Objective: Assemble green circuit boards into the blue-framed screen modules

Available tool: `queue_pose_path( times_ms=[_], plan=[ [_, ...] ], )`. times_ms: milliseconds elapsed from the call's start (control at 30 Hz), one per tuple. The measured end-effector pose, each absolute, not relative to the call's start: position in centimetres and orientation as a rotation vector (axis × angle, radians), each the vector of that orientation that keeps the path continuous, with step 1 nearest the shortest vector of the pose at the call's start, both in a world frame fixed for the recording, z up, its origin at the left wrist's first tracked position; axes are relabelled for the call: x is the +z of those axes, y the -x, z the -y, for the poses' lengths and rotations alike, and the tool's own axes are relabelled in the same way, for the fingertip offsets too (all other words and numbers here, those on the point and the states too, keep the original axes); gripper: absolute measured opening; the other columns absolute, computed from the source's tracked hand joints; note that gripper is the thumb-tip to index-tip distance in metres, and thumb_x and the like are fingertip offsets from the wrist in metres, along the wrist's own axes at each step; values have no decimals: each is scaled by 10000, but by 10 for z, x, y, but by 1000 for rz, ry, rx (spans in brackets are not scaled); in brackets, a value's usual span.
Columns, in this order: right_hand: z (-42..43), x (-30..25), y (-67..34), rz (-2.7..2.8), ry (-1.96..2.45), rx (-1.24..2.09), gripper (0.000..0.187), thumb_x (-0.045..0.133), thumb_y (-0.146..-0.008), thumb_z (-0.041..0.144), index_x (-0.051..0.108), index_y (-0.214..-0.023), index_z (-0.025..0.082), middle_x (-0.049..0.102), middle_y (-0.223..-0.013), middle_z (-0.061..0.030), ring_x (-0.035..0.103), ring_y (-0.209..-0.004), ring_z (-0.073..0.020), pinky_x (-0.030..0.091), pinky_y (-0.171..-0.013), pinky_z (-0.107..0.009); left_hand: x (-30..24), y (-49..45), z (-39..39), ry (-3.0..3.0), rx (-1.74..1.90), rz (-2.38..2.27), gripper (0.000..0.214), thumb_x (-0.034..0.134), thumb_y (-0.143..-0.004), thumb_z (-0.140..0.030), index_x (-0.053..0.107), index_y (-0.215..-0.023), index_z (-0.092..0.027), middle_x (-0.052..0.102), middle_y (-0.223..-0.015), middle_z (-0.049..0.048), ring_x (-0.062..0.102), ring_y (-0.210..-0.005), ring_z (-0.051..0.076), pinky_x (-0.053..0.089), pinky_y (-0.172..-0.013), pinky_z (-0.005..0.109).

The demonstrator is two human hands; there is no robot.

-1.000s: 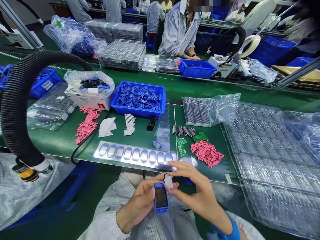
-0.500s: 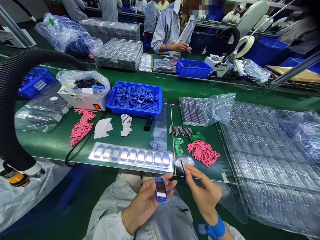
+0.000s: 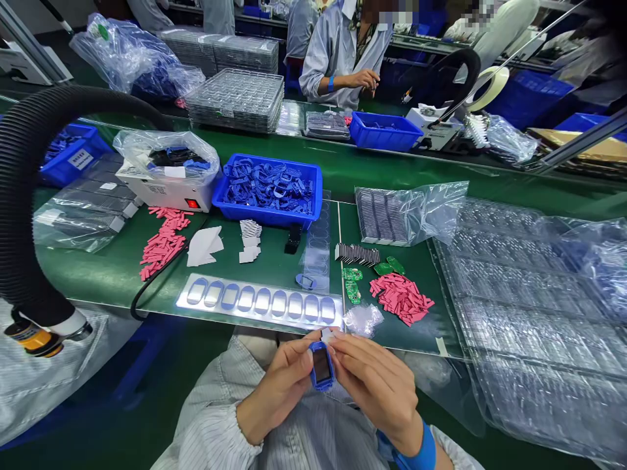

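My left hand (image 3: pixel 281 384) is closed around the side of a small blue watch case (image 3: pixel 322 367) with a dark rectangular screen, held above my lap at the table's front edge. Against the case's upper right side, my right hand (image 3: pixel 377 385) has its fingers bent and pressed together. A small pale tab (image 3: pixel 326 335) shows at the fingertips, at the top of the case; whether it is joined to the case I cannot tell. Just beyond the hands lie a silver strip of oval lens covers (image 3: pixel 262 302) and a crumpled clear bag (image 3: pixel 362 320).
A blue bin (image 3: pixel 268 192) of blue watch parts stands behind. Pink strips (image 3: pixel 400 298), green circuit boards (image 3: pixel 353 292) and a row of batteries (image 3: pixel 357 254) lie right of centre. Clear trays (image 3: pixel 519 326) cover the right side. A black hose (image 3: pixel 19 215) arches at left.
My right hand has moved left from beside the clear bag to the watch case. The thin black strip it held no longer shows. The pale tab now appears at its fingertips.
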State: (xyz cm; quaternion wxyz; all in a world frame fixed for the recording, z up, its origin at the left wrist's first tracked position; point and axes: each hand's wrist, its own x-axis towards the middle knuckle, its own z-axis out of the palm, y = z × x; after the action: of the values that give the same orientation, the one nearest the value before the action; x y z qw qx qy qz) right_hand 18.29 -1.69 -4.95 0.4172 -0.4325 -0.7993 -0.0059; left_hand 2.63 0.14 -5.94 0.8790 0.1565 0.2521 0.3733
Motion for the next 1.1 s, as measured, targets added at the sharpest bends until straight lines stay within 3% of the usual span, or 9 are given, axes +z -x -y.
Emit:
queue_pose_path(
  times_ms=[200, 300, 467, 567, 633, 733, 800, 933, 1100],
  plan=[
    [25, -80, -211, 1532, 1451, -40, 154, 645, -748, 62, 616, -827, 191, 737, -818, -43, 713, -748, -190, 583, -664, -287, -70, -18, 5, -343, 719, -570, 389, 763, -636, -467, 755, -892, -174, 572, -1307, 120, 556, -1140, 304, 355, -1023, 421],
    [23, -101, -236, 1722, 1477, -233, 173, 667, -734, 73, 650, -855, 195, 745, -873, -37, 712, -807, -201, 565, -744, -303, -74, -9, 6, -286, 745, -548, 356, 748, -666, -450, 746, -914, -194, 615, -1255, 113, 562, -1141, 302, 329, -1045, 454],
    [31, -102, -236, 1935, 1439, -110, 233, 619, -780, 106, 677, -982, 207, 728, -999, -43, 656, -1016, -233, 486, -937, -387, -75, 6, 4, -268, 832, -444, 387, 707, -708, -464, 722, -963, -173, 646, -1188, 128, 535, -1172, 305, 310, -1059, 450],
    [37, -84, -197, 1613, 1431, 453, 137, 541, -856, 203, 674, -889, 211, 733, -877, -59, 690, -863, -199, 562, -763, -326, -73, 14, 3, -330, 911, -427, 372, 705, -693, -494, 725, -883, -175, 677, -1102, 127, 553, -1135, 300, 373, -990, 412],
    [33, -75, -162, 1263, 1318, 1087, 246, 487, -894, 363, 629, -770, 205, 707, -753, -57, 686, -678, -166, 572, -581, -263, -70, 21, 4, -397, 940, -441, 373, 710, -672, -513, 727, -824, -173, 676, -1089, 129, 584, -1072, 299, 425, -900, 386],
    [17, -66, -114, 793, 1043, 1825, 393, 549, -801, 572, 585, -725, 188, 632, -598, -20, 629, -507, -124, 534, -465, -210, -65, 40, 6, -496, 974, -466, 373, 732, -639, -507, 731, -779, -161, 658, -1120, 143, 558, -1103, 325, 421, -876, 386],
    [6, -63, -90, 613, 906, 2136, 413, 644, -726, 574, 593, -770, 166, 612, -591, -3, 608, -483, -91, 510, -459, -165, -60, 58, 8, -549, 1032, -486, 374, 729, -633, -518, 734, -763, -168, 671, -1090, 145, 484, -1196, 354, 392, -914, 412],
    [-7, -61, -53, 512, 622, 2479, 457, 751, -655, 488, 629, -921, 138, 639, -696, -21, 627, -548, -74, 489, -479, -125, -53, 102, 15, -666, 1096, -559, 382, 737, -605, -552, 734, -739, -194, 713, -991, 148, 329, -1330, 353, 291, -1022, 465],
    [-18, -98, 19, 476, 492, 2550, 489, 801, -611, 425, 665, -953, 103, 644, -719, -25, 609, -620, -80, 512, -606, -176, -62, 172, 41, -558, 1389, -643, 347, 679, -665, -571, 713, -754, -237, 611, -1276, 74, 332, -1344, 311, 229, -1094, 450]
  ],
)
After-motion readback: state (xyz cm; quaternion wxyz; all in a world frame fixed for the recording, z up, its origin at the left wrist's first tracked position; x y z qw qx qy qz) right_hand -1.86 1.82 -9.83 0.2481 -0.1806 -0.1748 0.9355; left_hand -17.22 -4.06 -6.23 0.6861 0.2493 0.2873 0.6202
